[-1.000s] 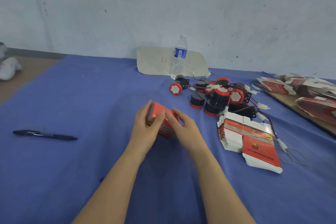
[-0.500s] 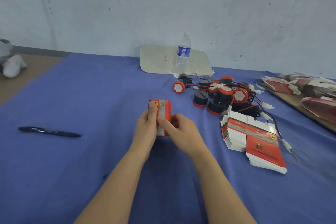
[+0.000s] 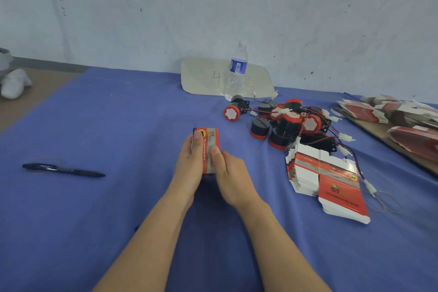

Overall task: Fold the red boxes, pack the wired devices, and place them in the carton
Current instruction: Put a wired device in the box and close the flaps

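red box point(image 3: 208, 149): pinched in both grips, long axis 12-to-6, mid-surface
left hand point(image 3: 192, 161): thumb clamped on top corner
right hand point(image 3: 233, 178): thumb pressing face
wired devices point(image 3: 284, 123): about 2 o'clock, right hand nearer
carton: not visible, probably off-frame

One folded red box point(image 3: 208, 149), held upright between two hands: left hand point(image 3: 192, 163), right hand point(image 3: 231, 178). One stack of flat boxes point(image 3: 329, 178) near right; more flat boxes point(image 3: 403, 123) heaped far right, too jumbled to count. About eight wired devices point(image 3: 284, 123) in a tangled pile, exact number unclear. One water bottle point(image 3: 236, 71). One card point(image 3: 203, 78) behind it. One pen point(image 3: 62, 169) at left.
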{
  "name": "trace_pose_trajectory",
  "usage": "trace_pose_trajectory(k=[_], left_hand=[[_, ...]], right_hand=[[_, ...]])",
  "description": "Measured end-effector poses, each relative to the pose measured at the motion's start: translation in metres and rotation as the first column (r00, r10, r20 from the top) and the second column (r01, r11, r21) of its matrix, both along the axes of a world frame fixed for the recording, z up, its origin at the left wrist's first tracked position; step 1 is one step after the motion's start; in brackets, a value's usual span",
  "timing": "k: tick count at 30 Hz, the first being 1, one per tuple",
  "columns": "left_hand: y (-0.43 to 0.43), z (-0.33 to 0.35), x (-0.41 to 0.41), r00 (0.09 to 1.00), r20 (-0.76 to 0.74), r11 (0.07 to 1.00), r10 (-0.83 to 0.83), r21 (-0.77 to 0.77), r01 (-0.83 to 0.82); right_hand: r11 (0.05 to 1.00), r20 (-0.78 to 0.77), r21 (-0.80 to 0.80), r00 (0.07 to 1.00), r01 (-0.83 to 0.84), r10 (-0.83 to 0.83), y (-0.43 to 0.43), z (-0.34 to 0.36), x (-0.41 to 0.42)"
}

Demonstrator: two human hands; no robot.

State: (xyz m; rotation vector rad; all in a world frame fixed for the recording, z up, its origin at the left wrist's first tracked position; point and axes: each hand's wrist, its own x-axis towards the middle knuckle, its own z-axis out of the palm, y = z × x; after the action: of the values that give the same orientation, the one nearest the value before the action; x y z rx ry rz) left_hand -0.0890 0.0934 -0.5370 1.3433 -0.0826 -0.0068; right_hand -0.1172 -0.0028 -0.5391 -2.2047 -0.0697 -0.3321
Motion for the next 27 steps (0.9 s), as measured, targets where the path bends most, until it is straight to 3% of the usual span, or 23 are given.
trace_pose_trajectory(k=[10,23,27], left_hand=[[0.001,-0.001,0.002,1.0,-0.009,1.0,0.004,0.023,-0.004],[-0.005,-0.006,0.003,0.996,0.03,0.997,0.082,0.014,-0.082],[-0.008,-0.009,0.006,0.997,0.01,0.997,0.075,-0.009,-0.075]], right_hand=[[0.992,-0.025,0.116,0.998,-0.046,0.05,-0.001,0.0,0.0],[0.992,-0.027,0.112,0.998,-0.054,0.057,0.005,-0.003,-0.001],[0.973,-0.008,0.216,0.996,-0.082,0.086,0.013,-0.001,0.001]])
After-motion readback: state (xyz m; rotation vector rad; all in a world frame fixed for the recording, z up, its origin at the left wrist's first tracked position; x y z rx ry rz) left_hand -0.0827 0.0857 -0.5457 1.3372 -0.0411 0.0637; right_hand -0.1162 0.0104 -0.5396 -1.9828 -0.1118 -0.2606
